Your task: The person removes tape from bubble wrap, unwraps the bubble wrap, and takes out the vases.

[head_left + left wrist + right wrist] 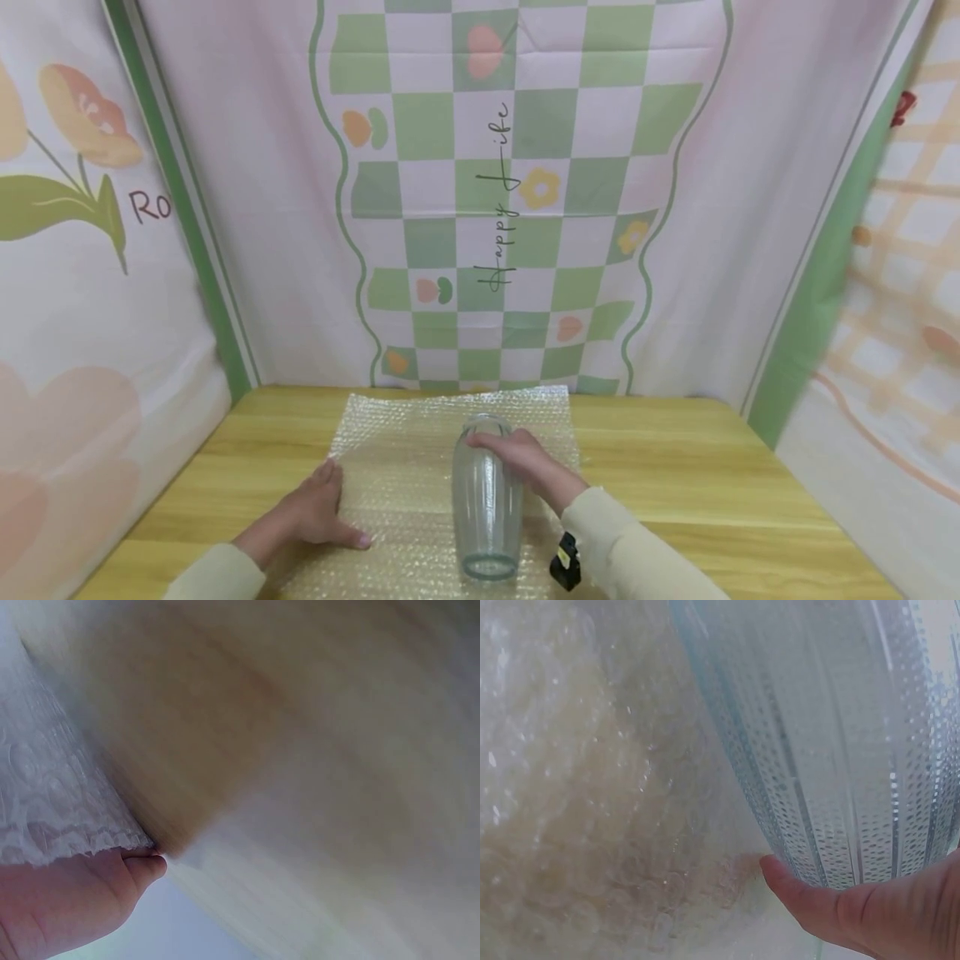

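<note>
A clear ribbed glass vase [487, 500] is over a sheet of bubble wrap [405, 492], its base nearest me and its mouth toward the back. My right hand [517, 457] grips the vase near its neck, the thumb laid across the glass. In the right wrist view the thumb [817, 907] presses against the ribbed vase [825, 750]. My left hand [315, 508] rests at the wrap's left edge, thumb spread over the sheet. The left wrist view shows that hand [67, 900] against the edge of the bubble wrap [60, 795]; most of its fingers are hidden there.
Beneath the wrap is a wood-grain table [675, 467]. Printed cloth hangs behind it [495, 200] and on both sides. A small black device [566, 562] is at my right wrist.
</note>
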Motion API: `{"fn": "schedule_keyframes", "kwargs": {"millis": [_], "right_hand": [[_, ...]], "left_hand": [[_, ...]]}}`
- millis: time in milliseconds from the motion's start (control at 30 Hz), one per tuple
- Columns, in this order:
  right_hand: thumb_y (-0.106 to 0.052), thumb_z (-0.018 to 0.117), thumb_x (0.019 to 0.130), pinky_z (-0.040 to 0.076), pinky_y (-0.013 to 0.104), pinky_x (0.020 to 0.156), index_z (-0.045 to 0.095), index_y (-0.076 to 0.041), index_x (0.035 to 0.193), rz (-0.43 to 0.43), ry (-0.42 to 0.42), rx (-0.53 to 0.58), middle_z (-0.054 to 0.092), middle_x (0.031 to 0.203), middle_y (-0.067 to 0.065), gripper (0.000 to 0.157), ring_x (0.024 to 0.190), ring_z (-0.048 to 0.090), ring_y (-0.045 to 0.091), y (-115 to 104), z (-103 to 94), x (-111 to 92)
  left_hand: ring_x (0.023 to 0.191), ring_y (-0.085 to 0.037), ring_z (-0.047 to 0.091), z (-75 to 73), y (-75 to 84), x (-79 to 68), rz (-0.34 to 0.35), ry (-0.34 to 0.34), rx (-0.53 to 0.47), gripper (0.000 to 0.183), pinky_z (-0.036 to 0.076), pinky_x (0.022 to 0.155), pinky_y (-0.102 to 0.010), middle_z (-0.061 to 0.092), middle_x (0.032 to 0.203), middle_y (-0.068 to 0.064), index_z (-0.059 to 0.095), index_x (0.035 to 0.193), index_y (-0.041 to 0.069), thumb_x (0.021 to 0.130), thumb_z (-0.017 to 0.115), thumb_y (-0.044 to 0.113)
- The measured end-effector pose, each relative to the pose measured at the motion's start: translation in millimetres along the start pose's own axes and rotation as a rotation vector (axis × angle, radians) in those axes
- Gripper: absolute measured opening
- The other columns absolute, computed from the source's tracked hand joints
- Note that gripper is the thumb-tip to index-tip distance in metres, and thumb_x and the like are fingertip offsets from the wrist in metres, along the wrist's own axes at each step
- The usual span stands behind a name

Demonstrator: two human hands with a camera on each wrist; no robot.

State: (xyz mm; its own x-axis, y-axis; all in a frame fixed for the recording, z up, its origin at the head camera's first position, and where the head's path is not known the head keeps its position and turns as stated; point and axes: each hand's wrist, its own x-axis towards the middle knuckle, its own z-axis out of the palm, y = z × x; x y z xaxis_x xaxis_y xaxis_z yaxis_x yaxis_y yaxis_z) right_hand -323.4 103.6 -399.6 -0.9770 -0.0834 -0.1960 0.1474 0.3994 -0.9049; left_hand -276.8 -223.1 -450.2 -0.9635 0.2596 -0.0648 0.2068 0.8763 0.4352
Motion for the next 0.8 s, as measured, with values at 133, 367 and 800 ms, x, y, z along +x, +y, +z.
{"fn": "schedule_keyframes", "kwargs": {"millis": [133,367,800], "right_hand": [[-0.050,0.079,0.072,0.052,0.049,0.086,0.042,0.018,0.127,0.008,0.021,0.021,0.055,0.111,0.022,0.095,0.095,0.057,0.032,0,-0.3,-1],[-0.047,0.080,0.071,0.056,0.043,0.075,0.046,0.017,0.118,0.017,0.088,0.047,0.057,0.100,0.021,0.087,0.086,0.059,0.031,2,-2.7,-4],[-0.048,0.076,0.077,0.052,0.030,0.064,0.060,0.003,0.097,-0.074,0.262,0.076,0.061,0.089,0.013,0.058,0.075,0.058,0.022,-7,-42.2,-2]], "left_hand": [[0.136,-0.055,0.017,0.4,-1.1,0.6,-0.004,0.001,0.007,0.133,0.018,0.111,-0.062,0.014,0.145,-0.045,0.023,0.138,-0.025,0.058,0.082,0.064],[0.135,-0.056,0.017,2.1,-2.8,1.0,-0.007,0.005,0.000,0.134,0.018,0.111,-0.062,0.015,0.145,-0.045,0.024,0.138,-0.026,0.057,0.083,0.064],[0.136,-0.056,0.017,-0.1,0.0,-0.5,-0.009,-0.001,0.000,0.133,0.019,0.111,-0.062,0.014,0.145,-0.045,0.023,0.138,-0.025,0.058,0.083,0.063]]}}
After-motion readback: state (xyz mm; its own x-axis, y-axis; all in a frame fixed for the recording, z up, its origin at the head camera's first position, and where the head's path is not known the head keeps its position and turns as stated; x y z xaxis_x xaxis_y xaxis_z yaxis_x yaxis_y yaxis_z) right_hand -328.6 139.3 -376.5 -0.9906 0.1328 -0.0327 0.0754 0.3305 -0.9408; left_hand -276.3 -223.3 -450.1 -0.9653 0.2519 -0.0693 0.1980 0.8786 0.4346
